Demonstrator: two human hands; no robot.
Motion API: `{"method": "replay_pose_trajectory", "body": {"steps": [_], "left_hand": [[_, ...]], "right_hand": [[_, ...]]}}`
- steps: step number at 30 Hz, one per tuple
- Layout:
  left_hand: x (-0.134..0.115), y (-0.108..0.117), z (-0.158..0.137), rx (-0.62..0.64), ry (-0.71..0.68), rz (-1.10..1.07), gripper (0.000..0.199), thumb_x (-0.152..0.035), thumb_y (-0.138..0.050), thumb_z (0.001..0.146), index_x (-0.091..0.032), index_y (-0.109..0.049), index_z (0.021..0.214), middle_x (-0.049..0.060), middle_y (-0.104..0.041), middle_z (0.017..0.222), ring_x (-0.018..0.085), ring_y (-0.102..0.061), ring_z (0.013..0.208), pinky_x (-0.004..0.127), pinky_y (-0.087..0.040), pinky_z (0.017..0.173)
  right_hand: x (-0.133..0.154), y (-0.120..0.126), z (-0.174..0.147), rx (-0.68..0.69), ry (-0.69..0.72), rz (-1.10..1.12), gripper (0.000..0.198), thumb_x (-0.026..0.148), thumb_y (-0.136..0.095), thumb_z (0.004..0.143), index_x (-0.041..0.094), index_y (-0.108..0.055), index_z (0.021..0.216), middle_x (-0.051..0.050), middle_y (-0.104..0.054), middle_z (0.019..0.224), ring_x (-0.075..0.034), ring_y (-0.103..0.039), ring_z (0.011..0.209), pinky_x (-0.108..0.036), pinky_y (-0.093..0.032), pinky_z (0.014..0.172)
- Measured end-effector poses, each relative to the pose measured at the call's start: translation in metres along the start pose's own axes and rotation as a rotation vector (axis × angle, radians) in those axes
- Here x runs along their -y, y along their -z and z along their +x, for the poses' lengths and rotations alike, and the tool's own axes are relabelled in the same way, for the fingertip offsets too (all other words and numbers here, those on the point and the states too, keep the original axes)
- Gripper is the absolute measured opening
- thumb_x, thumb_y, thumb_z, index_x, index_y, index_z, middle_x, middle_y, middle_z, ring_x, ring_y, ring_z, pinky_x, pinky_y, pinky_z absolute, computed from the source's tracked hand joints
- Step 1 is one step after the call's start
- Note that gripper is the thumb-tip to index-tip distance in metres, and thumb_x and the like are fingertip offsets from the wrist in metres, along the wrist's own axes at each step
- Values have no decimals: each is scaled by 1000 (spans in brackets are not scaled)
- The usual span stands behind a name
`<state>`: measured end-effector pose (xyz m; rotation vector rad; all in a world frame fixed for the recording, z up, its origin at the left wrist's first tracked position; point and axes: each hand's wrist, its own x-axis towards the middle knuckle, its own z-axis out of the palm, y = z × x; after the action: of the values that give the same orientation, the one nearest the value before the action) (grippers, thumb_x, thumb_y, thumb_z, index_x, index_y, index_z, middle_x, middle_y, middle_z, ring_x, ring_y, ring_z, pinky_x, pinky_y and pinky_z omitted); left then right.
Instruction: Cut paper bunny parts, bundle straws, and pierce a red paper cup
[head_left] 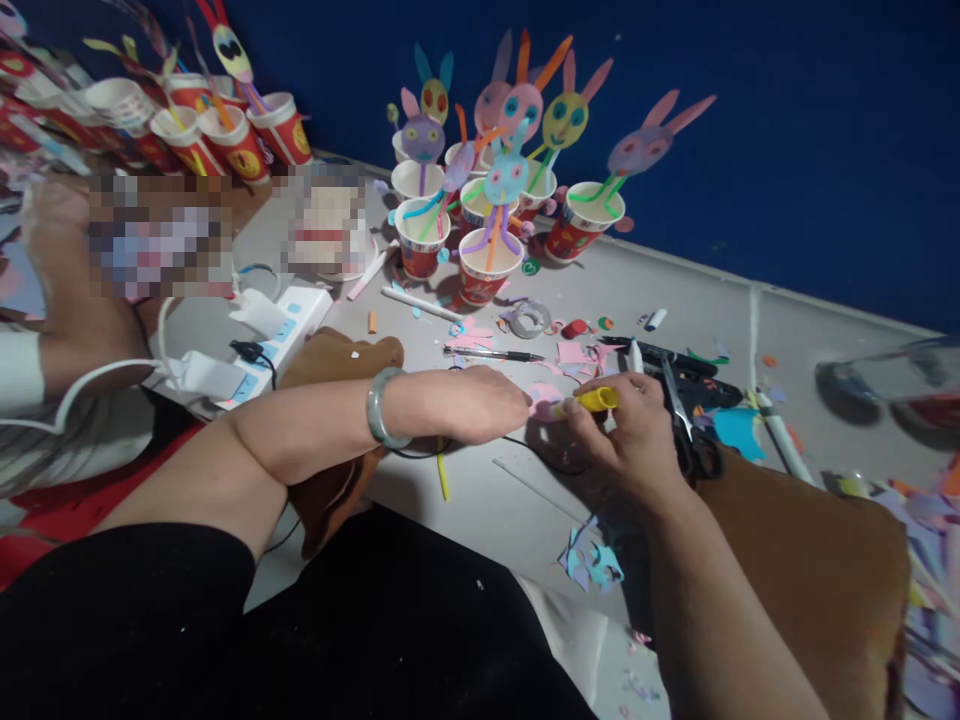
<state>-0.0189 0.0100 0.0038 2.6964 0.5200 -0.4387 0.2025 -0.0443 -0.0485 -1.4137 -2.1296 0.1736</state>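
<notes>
My right hand (626, 430) pinches a yellow marker (598, 400), its pale tip end pointing left against a pink paper piece (544, 398). From the left, my left hand (487, 405) reaches in with curled fingers at the edge of that paper, which it appears to pinch; the fingertips are partly hidden. Just beyond the hands lies a black pen (495, 354). A pair of scissors (701, 452) rests beside my right hand. Behind them stand red paper cups (491, 275) holding paper rabbit faces (507, 178) on coloured stems.
A white power strip (289, 335) with plugs lies to the left, near another person's arm (67, 270). Paper scraps (592, 560) litter the table. A clear tape roll (529, 319) sits below the cups. Brown fabric (810, 570) covers the right front.
</notes>
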Motion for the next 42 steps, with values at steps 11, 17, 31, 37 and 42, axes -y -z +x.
{"method": "replay_pose_trajectory", "body": {"steps": [11,17,31,37,42], "left_hand": [[-2,0,-1,-4,15,8,42,-1,-48,81,-8,-71,115,10,-72,73,18,-62,64,31,-39,59],[-1,-1,0,6,28,12,44,-3,-47,83,-8,-68,121,10,-72,75,19,-64,68,30,-37,57],[10,-6,1,-55,-23,5,38,1,-47,77,-10,-73,102,13,-75,99,17,-62,71,31,-38,60],[7,3,0,-34,-29,1,34,-2,-46,78,-10,-70,101,13,-73,98,16,-57,65,33,-34,57],[6,9,-2,6,-3,7,28,-5,-48,82,-10,-68,101,12,-72,96,16,-57,67,32,-29,54]], "right_hand": [[-7,-3,3,110,64,-19,13,37,-56,88,24,-57,85,-4,-67,73,-25,-59,74,-51,-43,94],[-7,0,1,25,-53,29,15,39,-56,89,25,-61,90,-6,-68,83,-28,-61,90,-45,-48,85],[-33,32,13,-757,-449,680,34,36,-76,63,24,-51,81,2,-55,70,-16,-57,60,-33,-43,60],[-35,34,16,-399,-556,1052,32,34,-81,59,23,-61,81,-4,-63,76,-17,-58,65,-38,-47,66],[-27,31,10,-369,-478,785,32,41,-80,71,22,-67,93,-6,-70,84,-19,-64,76,-38,-50,76]]}}
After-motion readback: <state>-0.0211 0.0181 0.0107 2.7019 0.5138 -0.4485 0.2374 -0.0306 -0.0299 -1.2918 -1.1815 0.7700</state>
